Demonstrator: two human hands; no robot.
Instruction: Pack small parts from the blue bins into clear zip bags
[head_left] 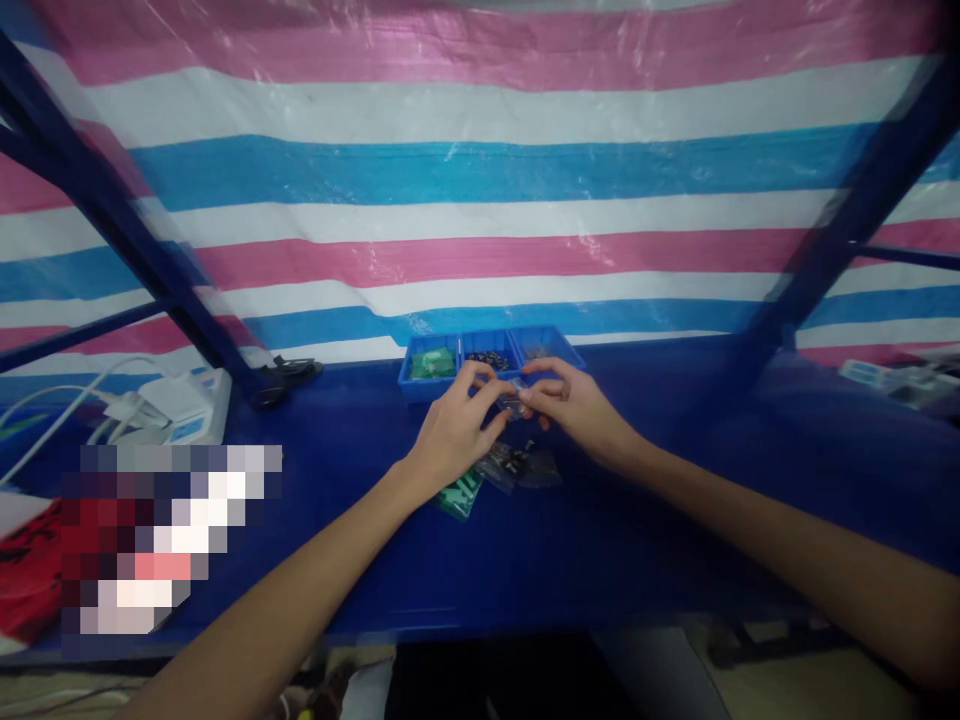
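My left hand (456,428) and my right hand (579,408) meet over the table, fingers pinched on a small clear plastic bag (512,399). What the bag contains is too small to make out. Just below the hands lies another clear bag (517,463) with small dark and metallic parts. Beside it, partly under my left wrist, is a bag of green pieces (460,495). Behind the hands stands a blue divided tray (427,382), with green packets (433,362) in its left compartment and small dark parts (487,359) in the middle one. My right hand partly hides the right compartment.
The blue table (600,550) runs up to a striped plastic sheet (480,180). At the left are a white power strip (206,410) with cables, a black object (281,380) and something red (30,570). Blue frame posts (855,215) flank the table; white devices (900,385) lie far right.
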